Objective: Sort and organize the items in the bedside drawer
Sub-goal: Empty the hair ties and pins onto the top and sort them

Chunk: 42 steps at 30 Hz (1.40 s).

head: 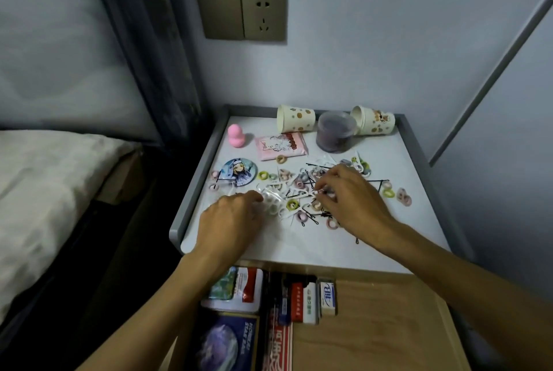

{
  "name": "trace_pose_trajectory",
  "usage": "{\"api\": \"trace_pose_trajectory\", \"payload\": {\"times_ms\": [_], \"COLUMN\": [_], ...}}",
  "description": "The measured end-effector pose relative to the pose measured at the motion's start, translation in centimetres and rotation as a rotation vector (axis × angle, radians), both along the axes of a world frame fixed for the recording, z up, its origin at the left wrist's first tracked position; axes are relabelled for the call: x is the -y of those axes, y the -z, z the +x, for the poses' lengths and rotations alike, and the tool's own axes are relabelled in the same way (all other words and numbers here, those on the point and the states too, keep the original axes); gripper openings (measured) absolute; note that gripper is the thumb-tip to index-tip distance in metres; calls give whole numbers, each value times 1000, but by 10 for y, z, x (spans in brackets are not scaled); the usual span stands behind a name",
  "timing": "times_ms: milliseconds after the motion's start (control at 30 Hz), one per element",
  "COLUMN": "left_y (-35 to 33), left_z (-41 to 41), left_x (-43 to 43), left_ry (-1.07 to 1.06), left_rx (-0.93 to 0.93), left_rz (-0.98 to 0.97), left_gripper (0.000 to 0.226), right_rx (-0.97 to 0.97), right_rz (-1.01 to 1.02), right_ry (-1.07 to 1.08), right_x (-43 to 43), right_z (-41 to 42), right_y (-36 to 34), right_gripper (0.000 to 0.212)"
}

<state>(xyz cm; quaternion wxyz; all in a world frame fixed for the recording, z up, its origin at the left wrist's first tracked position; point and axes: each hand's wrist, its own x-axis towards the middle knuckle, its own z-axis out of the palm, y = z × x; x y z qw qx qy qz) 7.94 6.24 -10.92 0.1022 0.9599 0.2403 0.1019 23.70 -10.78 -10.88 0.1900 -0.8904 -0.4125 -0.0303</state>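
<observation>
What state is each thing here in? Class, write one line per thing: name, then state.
drawer, pulled open, partly filled
left paper cup, lying on its side
right paper cup, lying on its side
plastic tub, upright, lid on
pink makeup sponge, standing upright
wall socket, nothing plugged in
hair ties, scattered loose
right hand, pinching at the hair ties
left hand, fingers on the pile, grip unclear

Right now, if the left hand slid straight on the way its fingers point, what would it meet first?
The clear plastic packet: the left hand points forward and right, fingertips at its edge. Beyond lie floss picks and hair ties, though depth is unclear.
</observation>
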Motion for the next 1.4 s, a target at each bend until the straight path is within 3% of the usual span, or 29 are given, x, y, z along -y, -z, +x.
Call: {"api": "trace_pose_trajectory", "payload": {"times_ms": [100, 200, 433, 667, 900, 1000, 1100, 1233, 1400], "left_y": [1, -1, -16, -31, -10, -4, -4, -14, -40], "left_z": [4, 9, 15, 87, 169, 175, 173, 165, 138], "left_x": [-5, -5, -17, -45, -72, -73, -74, -69, -58], "left_ry": [-5, -1, -16, -6, 76, 67, 30, 11, -12], "left_rx": [13, 38, 275, 97, -229, -271, -278, -154, 128], "left_rz": [-49, -102, -313, -357, -111, 6, -10, -95, -135], "left_gripper": [29, 27, 33, 40, 39, 48, 56, 51, 23], "right_rx": [4, -75, -68, -195, -218, -187, -190, -207, -181], "right_rz": [1, -73, -40, 54, 53, 59, 67, 69, 121], "right_ry": [66, 77, 104, 55, -26, -59, -62, -68, -65], "right_x": [-10, -11, -9, -29, -48, -49, -54, -60, -63], "right_z": [14, 30, 45, 64, 75, 76, 75, 72, 62], "right_y": [-8, -4, -10, -18, -15, -9, -8, -11, -25], "right_gripper": [30, 24, 26, 32, 29, 29, 30, 32, 32]}}
